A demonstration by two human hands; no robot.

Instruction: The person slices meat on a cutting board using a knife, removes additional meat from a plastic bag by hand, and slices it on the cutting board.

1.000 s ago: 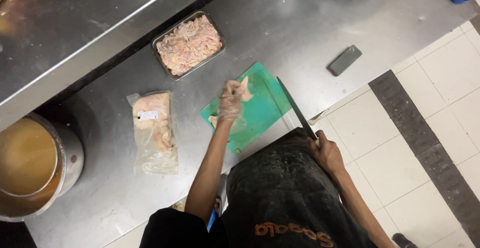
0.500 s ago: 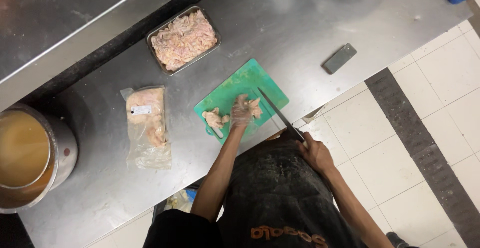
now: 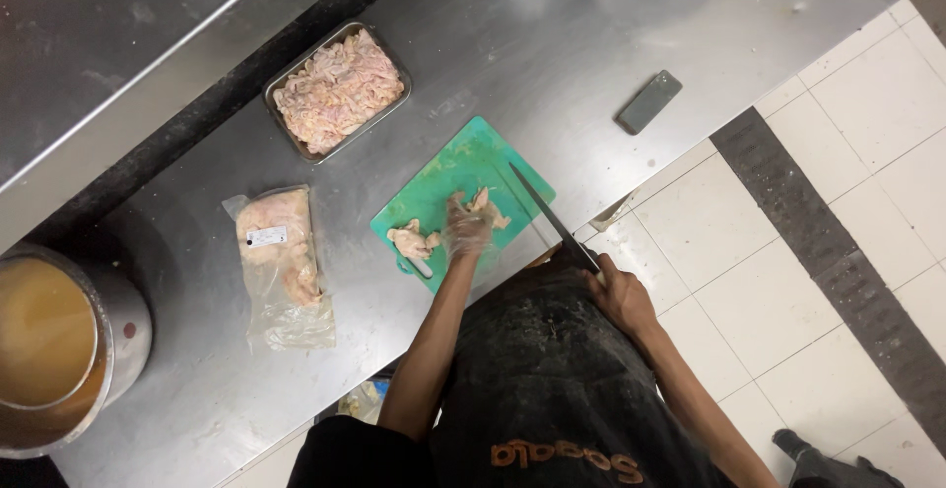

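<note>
My left hand [image 3: 467,231], in a clear plastic glove, presses down on a piece of raw chicken [image 3: 483,204] on the green cutting board [image 3: 443,180]. A second chicken piece [image 3: 413,242] lies at the board's near left corner. My right hand [image 3: 619,296] grips the handle of a long dark knife [image 3: 548,216], its blade angled over the board's right edge, close to the chicken but apart from it.
A metal tray of cut raw meat [image 3: 337,90] sits beyond the board. A clear bag of chicken [image 3: 280,258] lies to the left. A large pot of yellowish liquid [image 3: 51,350] stands far left. A dark phone [image 3: 649,102] rests on the steel counter [image 3: 552,44]. Tiled floor at right.
My left hand came down from a raised position onto the board and set the chicken piece there. The knife moved in from beside the board to over its right edge.
</note>
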